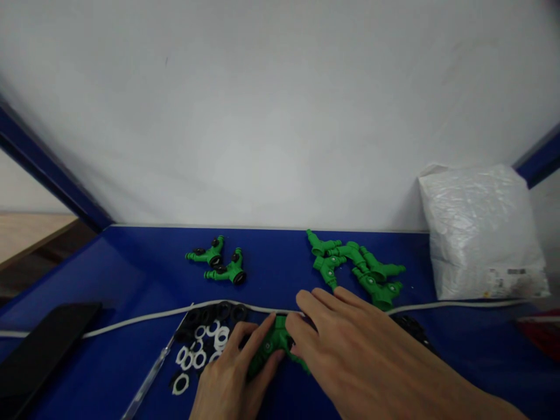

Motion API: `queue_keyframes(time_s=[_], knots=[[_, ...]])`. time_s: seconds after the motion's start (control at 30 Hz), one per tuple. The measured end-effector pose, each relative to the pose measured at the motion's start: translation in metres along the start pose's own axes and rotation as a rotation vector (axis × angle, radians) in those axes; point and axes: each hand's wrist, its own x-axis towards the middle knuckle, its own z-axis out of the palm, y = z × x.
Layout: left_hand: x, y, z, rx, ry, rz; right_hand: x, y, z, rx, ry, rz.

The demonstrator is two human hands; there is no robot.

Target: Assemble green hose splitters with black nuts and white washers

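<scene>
A green Y-shaped hose connector (280, 333) is gripped by my left hand (231, 373), fingers and thumb on either side of it, low over the blue table. My right hand (345, 350) is closed at the connector's right side, thumb and forefinger pressed together; a small dark bit shows at their tips, too hidden to name. Just left of my left hand lie several white rings (199, 358) and black rings (224, 309). Beside them rests a clear-handled screwdriver (151, 373). More small black parts (411, 326) are partly covered by my right arm.
Two green connectors with black knobs (227, 272) lie at the back left. A pile of plain green connectors (371, 274) lies at the back right. A white cable (144, 318) crosses the table. There is a black phone-like slab (48, 350) at left and a white plastic package (481, 233) at right.
</scene>
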Motion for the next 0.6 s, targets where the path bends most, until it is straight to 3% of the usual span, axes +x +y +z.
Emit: queue_keyframes(time_s=[0.2,0.33,0.6], knots=[[0.0,0.004,-0.003,-0.006,-0.015,-0.01,-0.004,-0.001,-0.004,0.106,-0.095,-0.039],[0.0,0.007,-0.004,-0.007,-0.006,-0.022,-0.003,-0.003,-0.003,0.129,-0.101,-0.025],[0.003,0.014,-0.003,0.026,0.014,-0.052,-0.003,0.001,-0.021,0.053,-0.065,0.003]])
